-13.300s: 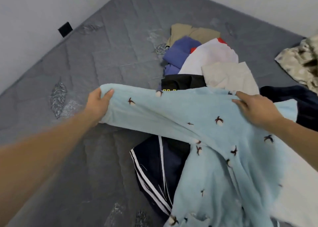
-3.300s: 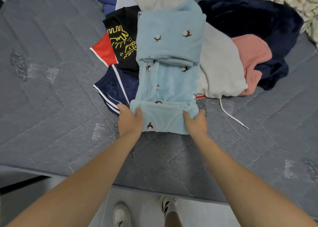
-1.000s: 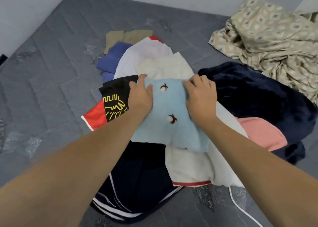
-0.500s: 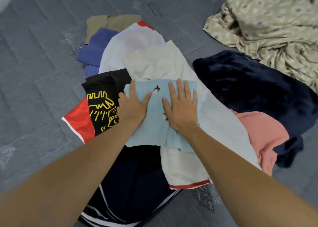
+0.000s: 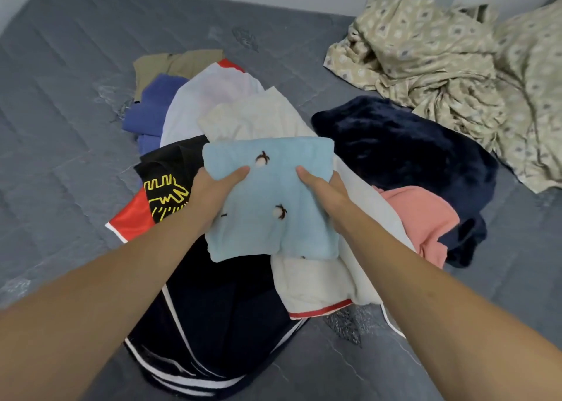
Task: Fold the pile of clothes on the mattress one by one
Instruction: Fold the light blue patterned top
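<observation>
Your left hand point(image 5: 209, 193) and right hand point(image 5: 327, 195) hold the folded light-blue garment point(image 5: 269, 199) by its two sides, thumbs on top, the other fingers hidden beneath the cloth. It sits above the pile of clothes point(image 5: 231, 120) on the grey mattress point(image 5: 60, 96). The navy striped piece point(image 5: 213, 315) is partly covered by your left forearm. A dark fleece point(image 5: 404, 154) and a crumpled patterned sheet point(image 5: 450, 65), cut off at the right edge, lie beyond.

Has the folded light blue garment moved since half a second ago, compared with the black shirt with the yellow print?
Cannot tell for its position: the camera moved. But the hands changed: left hand and right hand now grip the light blue garment beside the black shirt.
</observation>
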